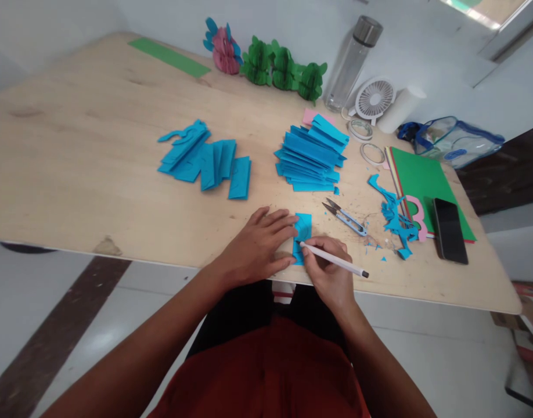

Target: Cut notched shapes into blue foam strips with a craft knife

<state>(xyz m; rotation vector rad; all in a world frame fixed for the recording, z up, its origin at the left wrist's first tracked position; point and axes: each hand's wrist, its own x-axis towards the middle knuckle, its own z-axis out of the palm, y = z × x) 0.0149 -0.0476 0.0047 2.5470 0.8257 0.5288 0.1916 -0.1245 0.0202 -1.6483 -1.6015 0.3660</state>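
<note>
A small blue paper piece (303,227) lies near the table's front edge, with faint curved lines on it. My left hand (262,244) rests flat beside it, fingers spread, fingertips touching its left edge. In my right hand (330,267) is a white pen (336,260), its tip on the paper and its dark end pointing right. Open thread snips (347,219) lie just above my right hand. Folded blue pieces (216,162), some with drawn lines, sit to the upper left. A larger stack of folded blue strips (312,154) is behind the paper.
Blue scraps (396,217), a pink cutout (417,217), green sheets (423,180) and a phone (450,230) are at the right. Along the wall stand green paper shapes (284,68), a pink one (225,52), a bottle (351,67), a fan (375,98) and tape rolls (372,154).
</note>
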